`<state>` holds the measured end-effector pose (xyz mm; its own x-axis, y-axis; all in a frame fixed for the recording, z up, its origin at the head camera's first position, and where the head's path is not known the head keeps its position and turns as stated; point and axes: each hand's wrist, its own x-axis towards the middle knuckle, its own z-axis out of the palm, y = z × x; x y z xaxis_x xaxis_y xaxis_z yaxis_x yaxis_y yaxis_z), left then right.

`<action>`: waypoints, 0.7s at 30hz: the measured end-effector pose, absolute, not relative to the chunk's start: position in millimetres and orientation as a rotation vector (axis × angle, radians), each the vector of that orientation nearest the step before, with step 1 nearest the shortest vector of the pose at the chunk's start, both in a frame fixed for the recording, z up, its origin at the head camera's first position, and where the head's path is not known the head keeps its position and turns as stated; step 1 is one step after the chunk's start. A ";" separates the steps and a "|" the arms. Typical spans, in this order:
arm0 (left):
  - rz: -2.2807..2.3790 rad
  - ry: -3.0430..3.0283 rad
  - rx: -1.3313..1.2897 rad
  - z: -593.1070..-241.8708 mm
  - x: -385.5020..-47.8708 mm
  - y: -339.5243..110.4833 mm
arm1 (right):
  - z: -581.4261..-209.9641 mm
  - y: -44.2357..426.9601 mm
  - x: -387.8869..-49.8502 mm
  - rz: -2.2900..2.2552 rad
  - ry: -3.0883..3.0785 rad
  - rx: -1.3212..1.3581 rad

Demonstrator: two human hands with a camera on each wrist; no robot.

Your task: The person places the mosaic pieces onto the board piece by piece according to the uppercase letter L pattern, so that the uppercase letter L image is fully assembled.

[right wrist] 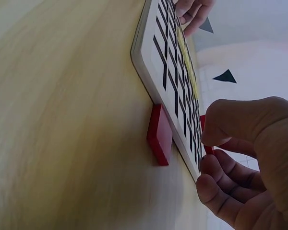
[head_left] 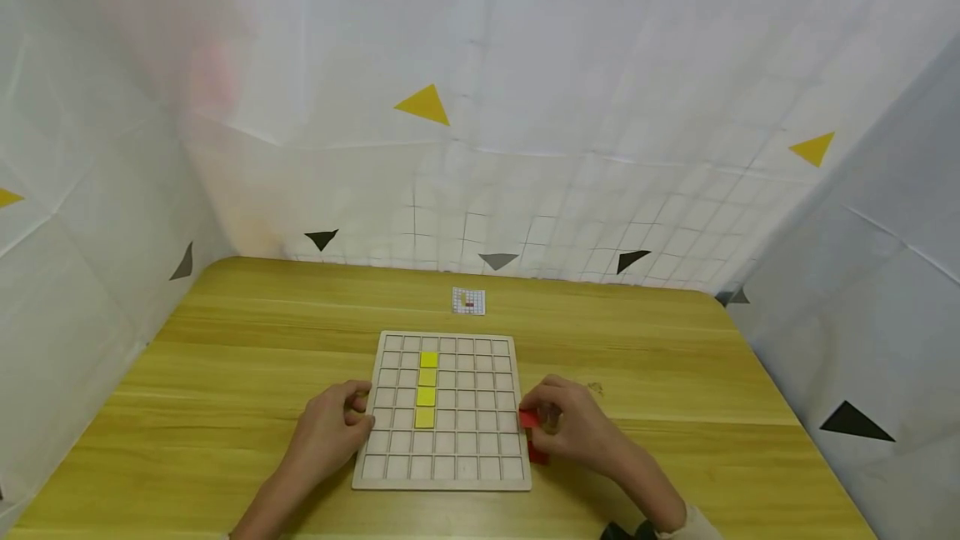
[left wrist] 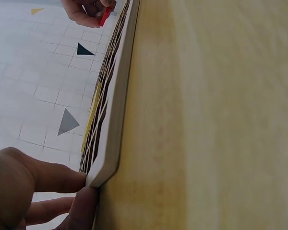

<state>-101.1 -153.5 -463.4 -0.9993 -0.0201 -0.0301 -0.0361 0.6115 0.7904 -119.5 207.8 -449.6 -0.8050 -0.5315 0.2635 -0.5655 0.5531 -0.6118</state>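
Observation:
A pale wooden grid board (head_left: 467, 444) lies flat on the table, with a column of several yellow square tiles (head_left: 426, 396) in its cells. My left hand (head_left: 330, 427) holds the board's left edge between thumb and fingers; the left wrist view shows those fingertips (left wrist: 69, 179) against the edge. Just past the right edge, my right hand (head_left: 577, 423) pinches a red square tile (head_left: 529, 418) between thumb and finger. Below that hand, a second red tile (right wrist: 160, 136) leans or rests against the board's side; the hand partly hides it in the head view.
A small printed grid card (head_left: 468, 301) with coloured squares lies behind the board. The wood-grain table (head_left: 247, 332) extends on both sides. White sheeting (head_left: 337, 65) with yellow, black and grey triangles surrounds the table's back and sides.

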 end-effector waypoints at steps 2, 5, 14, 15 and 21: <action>1.373 2.802 -0.049 -463.6 -101.3 -153.4 | -449.4 204.5 -119.2 1.093 -2.723 0.962; 1.368 2.807 -0.045 -464.1 -101.4 -153.7 | -448.8 198.8 -118.8 1.089 -2.708 0.976; 1.363 2.810 -0.047 -464.9 -101.2 -154.1 | -448.4 183.9 -121.0 1.107 -2.698 1.016; 1.363 2.809 -0.049 -465.1 -101.4 -154.0 | -447.9 182.3 -121.1 1.117 -2.705 1.016; 1.379 2.806 -0.041 -465.0 -101.4 -154.0 | -445.9 172.8 -121.0 1.121 -2.747 1.006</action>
<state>-101.4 -154.0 -465.0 -0.9996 -0.0171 -0.0244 -0.0298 0.6108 0.7913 -121.0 172.8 -445.9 -0.7937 -0.5599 0.2379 -0.5665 0.5377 -0.6245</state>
